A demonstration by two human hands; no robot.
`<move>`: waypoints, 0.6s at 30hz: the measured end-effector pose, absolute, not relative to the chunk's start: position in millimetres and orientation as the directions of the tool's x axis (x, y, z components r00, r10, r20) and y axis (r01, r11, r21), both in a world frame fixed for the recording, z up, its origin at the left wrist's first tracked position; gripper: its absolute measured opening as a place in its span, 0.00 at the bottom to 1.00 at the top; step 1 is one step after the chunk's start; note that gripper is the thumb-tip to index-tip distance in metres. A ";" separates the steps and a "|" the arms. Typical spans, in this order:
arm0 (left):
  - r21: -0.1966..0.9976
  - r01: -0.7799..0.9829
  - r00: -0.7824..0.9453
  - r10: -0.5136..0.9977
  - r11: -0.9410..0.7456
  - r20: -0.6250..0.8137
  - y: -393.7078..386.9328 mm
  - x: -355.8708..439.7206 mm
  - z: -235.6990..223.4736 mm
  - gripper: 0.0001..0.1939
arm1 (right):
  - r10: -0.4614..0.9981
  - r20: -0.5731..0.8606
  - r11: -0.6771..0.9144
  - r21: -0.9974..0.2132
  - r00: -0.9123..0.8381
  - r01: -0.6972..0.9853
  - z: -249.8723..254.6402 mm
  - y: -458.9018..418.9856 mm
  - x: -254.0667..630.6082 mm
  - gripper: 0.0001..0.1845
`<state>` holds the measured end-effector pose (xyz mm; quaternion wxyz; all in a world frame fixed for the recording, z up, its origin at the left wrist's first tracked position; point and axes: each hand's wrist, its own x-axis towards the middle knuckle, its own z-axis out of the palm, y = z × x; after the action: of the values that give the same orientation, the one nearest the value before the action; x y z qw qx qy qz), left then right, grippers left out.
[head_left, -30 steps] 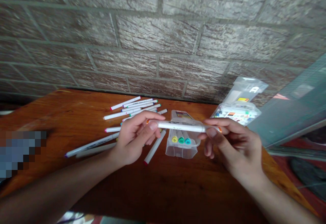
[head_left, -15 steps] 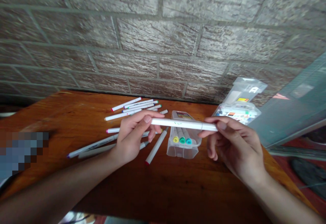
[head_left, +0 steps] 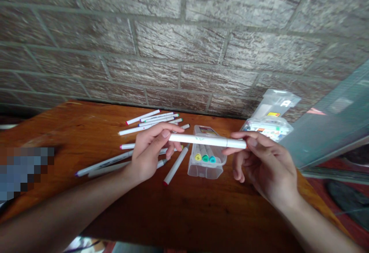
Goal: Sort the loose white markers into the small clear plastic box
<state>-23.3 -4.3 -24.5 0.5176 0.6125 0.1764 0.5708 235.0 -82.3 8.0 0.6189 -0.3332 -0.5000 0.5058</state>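
A white marker pen (head_left: pixel 201 140) is held level above the table, its two ends pinched between my hands. My left hand (head_left: pixel 151 151) grips the left end with thumb and forefinger. At the right end, my right hand (head_left: pixel 268 164) pinches the marker, its lower fingers curled loosely. Below and behind the marker stands a clear plastic case (head_left: pixel 205 171) holding three markers with yellow, green and blue caps. A red-ended marker (head_left: pixel 175 166) lies between my left hand and the case. Several loose markers (head_left: pixel 157 120) lie beyond my left hand, partly hidden by it.
A second clear case (head_left: pixel 271 124), its lid raised, stands at the back right near the brick wall (head_left: pixel 178 45). The wooden table (head_left: pixel 184 210) runs along that wall. A pixelated object (head_left: pixel 23 172) is at the left edge; a glassy panel (head_left: pixel 325 126) rises on the right.
Hardly anything differs. Both hands keep their pinch on the marker, which sits very slightly further left in view; the view itself has shifted a little.
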 end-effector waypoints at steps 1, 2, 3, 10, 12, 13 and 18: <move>0.832 -0.374 0.282 0.804 -0.410 0.523 -4.0 -23.6 -25.0 0.14 | 0.958 0.286 0.268 -0.917 -0.017 -0.295 7.8 -82.5 235.2 0.11; 0.828 -0.372 0.277 0.801 -0.420 0.531 -3.8 -23.9 -25.5 0.14 | 0.957 0.289 0.269 -0.916 -0.024 -0.296 7.7 -82.5 235.3 0.11; 0.824 -0.365 0.273 0.796 -0.433 0.540 -3.8 -24.3 -25.9 0.14 | 0.957 0.290 0.269 -0.917 -0.030 -0.296 7.5 -82.4 235.5 0.11; 0.739 -0.242 0.244 0.698 -0.628 0.673 -8.1 -26.0 -27.4 0.12 | 0.951 0.309 0.294 -0.920 -0.017 -0.258 5.3 -80.3 237.7 0.11; 0.701 -0.182 0.247 0.659 -0.689 0.711 -9.0 -26.9 -28.2 0.11 | 0.944 0.329 0.317 -0.920 -0.014 -0.231 3.9 -80.3 238.1 0.11; 0.682 -0.154 0.252 0.639 -0.715 0.726 -9.4 -27.7 -28.8 0.11 | 0.940 0.342 0.332 -0.919 -0.011 -0.214 3.1 -80.3 238.2 0.11; 0.629 -0.046 0.279 0.595 -0.776 0.754 -10.6 -32.3 -31.3 0.11 | 0.912 0.410 0.405 -0.904 -0.011 -0.141 -1.6 -79.0 239.6 0.11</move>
<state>-32.3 -10.6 -31.3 0.2802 0.7489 0.1831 0.5719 239.6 -79.0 -1.6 0.6162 -0.3392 -0.5680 0.4274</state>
